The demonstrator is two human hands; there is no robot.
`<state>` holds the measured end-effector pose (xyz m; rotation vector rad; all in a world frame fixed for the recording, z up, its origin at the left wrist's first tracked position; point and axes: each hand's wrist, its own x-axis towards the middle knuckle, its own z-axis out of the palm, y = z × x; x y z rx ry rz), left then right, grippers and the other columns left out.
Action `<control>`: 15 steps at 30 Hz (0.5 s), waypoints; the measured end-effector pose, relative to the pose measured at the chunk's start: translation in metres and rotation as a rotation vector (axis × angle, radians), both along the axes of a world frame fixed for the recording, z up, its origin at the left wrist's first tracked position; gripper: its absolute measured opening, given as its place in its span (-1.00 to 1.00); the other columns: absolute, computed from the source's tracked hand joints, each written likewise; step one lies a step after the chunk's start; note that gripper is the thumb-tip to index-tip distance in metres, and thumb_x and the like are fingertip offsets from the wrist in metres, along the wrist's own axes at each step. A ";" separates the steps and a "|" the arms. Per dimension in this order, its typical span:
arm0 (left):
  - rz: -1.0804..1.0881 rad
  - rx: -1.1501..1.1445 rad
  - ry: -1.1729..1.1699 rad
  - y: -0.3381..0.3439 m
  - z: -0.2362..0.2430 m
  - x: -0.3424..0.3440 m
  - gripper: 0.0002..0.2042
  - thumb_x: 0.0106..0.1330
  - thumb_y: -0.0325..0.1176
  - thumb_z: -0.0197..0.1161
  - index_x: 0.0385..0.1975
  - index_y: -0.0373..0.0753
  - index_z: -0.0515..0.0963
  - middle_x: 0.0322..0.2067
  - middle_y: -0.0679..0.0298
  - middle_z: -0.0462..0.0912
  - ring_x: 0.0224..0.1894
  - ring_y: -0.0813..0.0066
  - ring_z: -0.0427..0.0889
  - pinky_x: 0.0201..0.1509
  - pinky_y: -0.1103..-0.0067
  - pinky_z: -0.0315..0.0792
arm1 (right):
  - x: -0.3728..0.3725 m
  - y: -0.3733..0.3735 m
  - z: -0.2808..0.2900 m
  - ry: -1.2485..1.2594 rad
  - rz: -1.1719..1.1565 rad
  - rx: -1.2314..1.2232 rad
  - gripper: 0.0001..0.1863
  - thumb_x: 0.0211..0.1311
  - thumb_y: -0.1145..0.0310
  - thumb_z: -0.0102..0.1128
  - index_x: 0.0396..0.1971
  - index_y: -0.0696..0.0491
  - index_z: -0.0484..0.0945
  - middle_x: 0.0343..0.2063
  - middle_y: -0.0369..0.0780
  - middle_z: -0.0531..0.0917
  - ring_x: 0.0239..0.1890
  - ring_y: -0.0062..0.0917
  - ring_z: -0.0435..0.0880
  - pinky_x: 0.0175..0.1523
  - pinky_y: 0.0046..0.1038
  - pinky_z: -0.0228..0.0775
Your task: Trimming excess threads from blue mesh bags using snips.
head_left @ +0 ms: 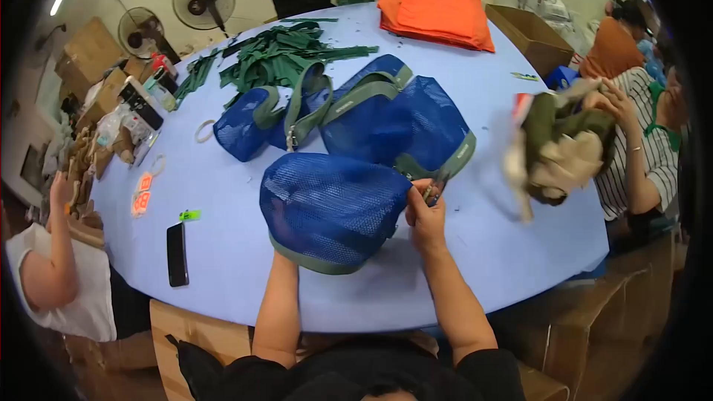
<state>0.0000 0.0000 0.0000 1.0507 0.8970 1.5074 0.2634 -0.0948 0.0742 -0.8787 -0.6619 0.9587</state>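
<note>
A blue mesh bag (334, 208) with a grey-green fabric band hangs over the near part of the table. My left forearm (278, 304) reaches up under it, and the mesh hides that hand and its fingers. At the bag's right edge, my right hand (427, 219) is closed in a pinch on its corner. A small dark metal tool (432, 194) shows at these fingers; its exact kind is unclear. Just beyond lie more blue mesh bags (386, 122) with grey-green trim, one with a zipper pull (290, 137).
Green fabric strips (278, 56) are heaped at the back, near an orange folded bundle (434, 11). A phone (177, 254) lies at left by a green clip-like piece (190, 215). At right, a co-worker in stripes handles an olive and beige cloth item (568, 141). Others stand around the table.
</note>
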 end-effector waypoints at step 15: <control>-0.159 -0.185 -0.311 -0.008 0.033 0.008 -0.46 0.22 0.03 -0.10 0.11 -0.19 0.22 0.04 0.08 0.31 0.06 0.17 0.30 0.09 0.25 0.25 | -0.007 0.009 0.001 -0.202 0.056 0.137 -0.63 0.18 0.38 0.01 -0.02 0.12 0.28 -0.47 -0.30 0.55 -0.34 -0.72 0.47 -0.12 -0.61 0.26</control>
